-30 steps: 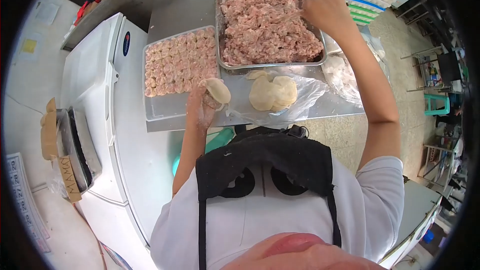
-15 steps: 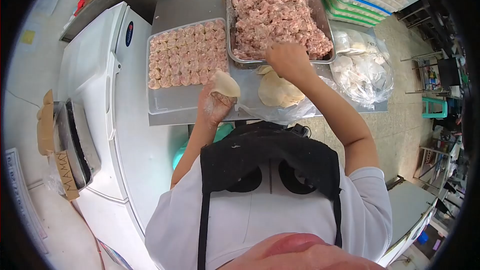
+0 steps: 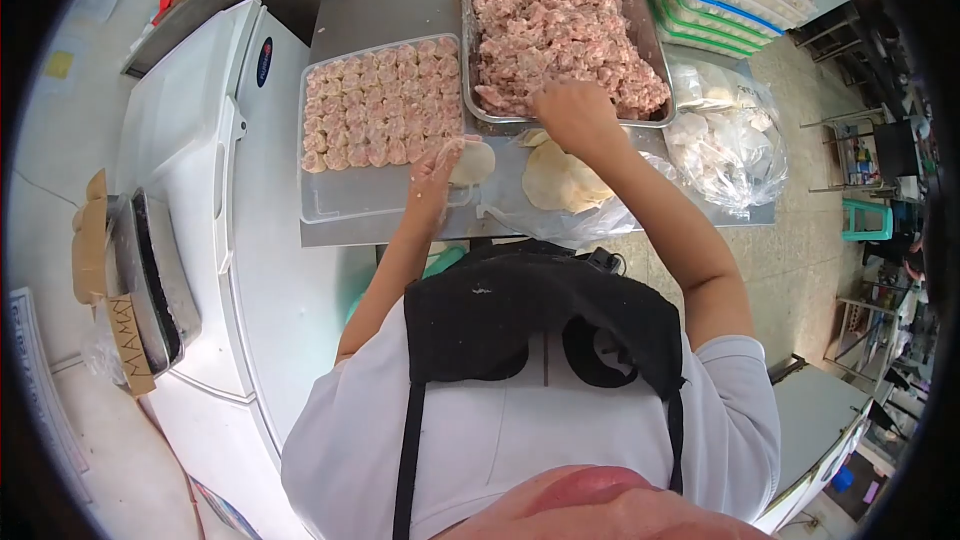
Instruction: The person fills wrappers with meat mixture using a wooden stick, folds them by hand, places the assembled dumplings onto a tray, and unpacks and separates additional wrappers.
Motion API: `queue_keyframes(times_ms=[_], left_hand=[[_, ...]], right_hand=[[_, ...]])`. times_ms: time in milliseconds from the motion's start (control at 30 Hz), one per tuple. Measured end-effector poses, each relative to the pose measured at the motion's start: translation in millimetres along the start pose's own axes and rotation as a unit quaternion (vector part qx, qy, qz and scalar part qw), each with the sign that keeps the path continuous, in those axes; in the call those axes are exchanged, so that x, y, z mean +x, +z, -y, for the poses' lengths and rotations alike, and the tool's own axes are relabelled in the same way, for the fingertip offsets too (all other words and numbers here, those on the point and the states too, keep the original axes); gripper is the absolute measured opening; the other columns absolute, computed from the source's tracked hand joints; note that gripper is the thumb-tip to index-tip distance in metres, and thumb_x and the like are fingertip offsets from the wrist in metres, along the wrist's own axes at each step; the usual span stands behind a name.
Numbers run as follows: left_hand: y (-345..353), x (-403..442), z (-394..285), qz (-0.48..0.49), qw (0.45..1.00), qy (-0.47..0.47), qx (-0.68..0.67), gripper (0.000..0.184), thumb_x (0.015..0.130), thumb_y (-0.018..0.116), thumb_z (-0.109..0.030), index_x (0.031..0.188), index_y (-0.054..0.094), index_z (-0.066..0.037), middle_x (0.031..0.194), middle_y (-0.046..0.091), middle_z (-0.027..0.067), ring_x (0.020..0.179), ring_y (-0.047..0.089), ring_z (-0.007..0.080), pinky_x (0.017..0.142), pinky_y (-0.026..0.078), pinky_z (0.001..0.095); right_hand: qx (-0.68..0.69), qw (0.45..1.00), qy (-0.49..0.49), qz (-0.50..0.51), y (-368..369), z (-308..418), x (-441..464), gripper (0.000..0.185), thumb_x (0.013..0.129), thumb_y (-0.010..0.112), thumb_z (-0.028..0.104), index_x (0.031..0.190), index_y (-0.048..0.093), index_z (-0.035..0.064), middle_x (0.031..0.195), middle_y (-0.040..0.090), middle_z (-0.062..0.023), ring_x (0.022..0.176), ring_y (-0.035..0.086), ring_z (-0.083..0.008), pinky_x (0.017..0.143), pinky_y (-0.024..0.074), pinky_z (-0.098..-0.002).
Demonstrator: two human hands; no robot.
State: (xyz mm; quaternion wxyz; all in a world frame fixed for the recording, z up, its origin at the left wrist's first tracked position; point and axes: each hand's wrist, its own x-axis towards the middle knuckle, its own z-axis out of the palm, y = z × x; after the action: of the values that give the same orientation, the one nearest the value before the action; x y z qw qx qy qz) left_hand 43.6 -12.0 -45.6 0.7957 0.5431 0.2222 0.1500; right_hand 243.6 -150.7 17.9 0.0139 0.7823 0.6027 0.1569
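My left hand [image 3: 435, 168] is closed on a round, pale dough wrapper [image 3: 472, 164], beside the front right corner of a clear plastic tray [image 3: 345, 202] with rows of filled dumplings [image 3: 380, 105]. My right hand [image 3: 570, 108] is at the front edge of a metal pan heaped with minced meat [image 3: 555, 25]. Its fingers are bent and together; whatever they hold is hidden. Just in front of that hand lies a stack of round wrappers [image 3: 560, 178] on thin plastic film [image 3: 580, 228].
Right of the pan, a plastic bag [image 3: 725, 140] of pale pieces lies on the metal table [image 3: 370, 0]. Stacked trays [image 3: 700, 0] stand behind it. A white fridge [image 3: 185, 140] is at the left, and a green stool [image 3: 866, 220] stands on the floor at the right.
My right hand has moved from the pan's right side to its front edge, over the wrappers. My left hand has risen slightly rightward with its wrapper, which now lies flatter beside the fingers.
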Motion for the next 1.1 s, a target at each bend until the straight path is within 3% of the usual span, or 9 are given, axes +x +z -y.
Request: queue_keyframes(times_ms=[67,133,233,467,567,767,867,1067,1100], left_hand=[[3,-1,-3,-0.009,0.990,-0.033,-0.134,0.033,0.095,0.055,-0.024,0.117,0.060,0.000,0.106,0.066,0.0092,0.089,0.065,0.0181,0.080,0.053,0.0328],[9,1,-4,-0.048,0.988,-0.047,-0.141,0.033,0.094,0.056,-0.022,0.118,0.059,0.000,0.106,0.066,0.0098,0.090,0.065,0.0184,0.080,0.054,0.0330],[10,7,-5,-0.043,0.992,-0.045,-0.107,0.033,0.094,0.057,-0.020,0.120,0.058,0.001,0.107,0.065,0.0106,0.092,0.065,0.0192,0.079,0.054,0.0336],[14,10,-12,-0.056,0.978,-0.036,-0.199,0.031,0.094,0.055,-0.019,0.119,0.058,-0.001,0.112,0.063,0.0114,0.099,0.064,0.0219,0.082,0.055,0.0373],[4,2,-10,-0.075,0.963,-0.044,-0.254,0.029,0.093,0.057,-0.015,0.118,0.058,-0.001,0.110,0.064,0.0111,0.099,0.064,0.0228,0.082,0.055,0.0372],[-22,-14,8,-0.143,0.976,-0.023,-0.163,0.028,0.090,0.061,-0.008,0.116,0.057,-0.001,0.106,0.065,0.0100,0.096,0.064,0.0222,0.080,0.055,0.0362],[-15,-24,4,-0.157,0.976,-0.020,-0.147,0.026,0.090,0.061,-0.010,0.115,0.058,-0.001,0.106,0.065,0.0101,0.094,0.065,0.0212,0.080,0.055,0.0343],[-9,-27,15,-0.174,0.974,-0.018,-0.143,0.027,0.091,0.059,-0.012,0.115,0.057,0.000,0.105,0.065,0.0097,0.092,0.065,0.0208,0.079,0.055,0.0337],[-7,-28,14,-0.183,0.972,-0.023,-0.147,0.027,0.092,0.059,-0.014,0.116,0.057,0.000,0.105,0.065,0.0098,0.093,0.065,0.0207,0.080,0.055,0.0338]], right_hand=[[0.053,0.996,0.040,0.057,0,-4,-8,0.012,0.076,0.059,0.015,0.072,0.066,0.0067,0.072,0.066,-0.0100,0.067,0.067,-0.0255,0.056,0.0535,-0.0370],[0.102,0.985,0.084,0.112,0,-14,-17,0.014,0.079,0.058,0.017,0.073,0.066,0.0070,0.074,0.067,-0.0108,0.067,0.067,-0.0274,0.056,0.0532,-0.0390],[0.118,0.983,0.135,0.043,-7,-29,-19,0.016,0.080,0.056,0.018,0.074,0.067,0.0074,0.072,0.066,-0.0112,0.067,0.067,-0.0288,0.057,0.0530,-0.0403],[0.036,0.995,0.035,0.083,7,-45,-17,0.018,0.080,0.057,0.019,0.070,0.066,0.0066,0.067,0.065,-0.0108,0.065,0.067,-0.0295,0.056,0.0531,-0.0394],[-0.043,0.996,0.024,0.081,-44,-68,1,0.019,0.080,0.058,0.020,0.068,0.066,0.0065,0.067,0.066,-0.0101,0.064,0.067,-0.0285,0.056,0.0531,-0.0383],[-0.036,0.998,0.055,-0.005,-46,-134,33,0.028,0.087,0.055,0.026,0.070,0.067,0.0077,0.071,0.066,-0.0112,0.069,0.067,-0.0282,0.058,0.0532,-0.0390],[-0.015,0.996,0.067,0.049,-5,-146,29,0.028,0.089,0.052,0.028,0.076,0.067,0.0080,0.077,0.067,-0.0127,0.076,0.067,-0.0305,0.064,0.0533,-0.0427],[0.073,0.957,0.262,0.101,55,-206,12,0.034,0.090,0.050,0.038,0.095,0.068,0.0101,0.093,0.068,-0.0171,0.089,0.066,-0.0345,0.074,0.0527,-0.0461],[0.082,0.955,0.273,0.083,54,-210,10,0.037,0.090,0.051,0.042,0.088,0.068,0.0092,0.090,0.068,-0.0142,0.085,0.064,-0.0354,0.073,0.0510,-0.0462]])
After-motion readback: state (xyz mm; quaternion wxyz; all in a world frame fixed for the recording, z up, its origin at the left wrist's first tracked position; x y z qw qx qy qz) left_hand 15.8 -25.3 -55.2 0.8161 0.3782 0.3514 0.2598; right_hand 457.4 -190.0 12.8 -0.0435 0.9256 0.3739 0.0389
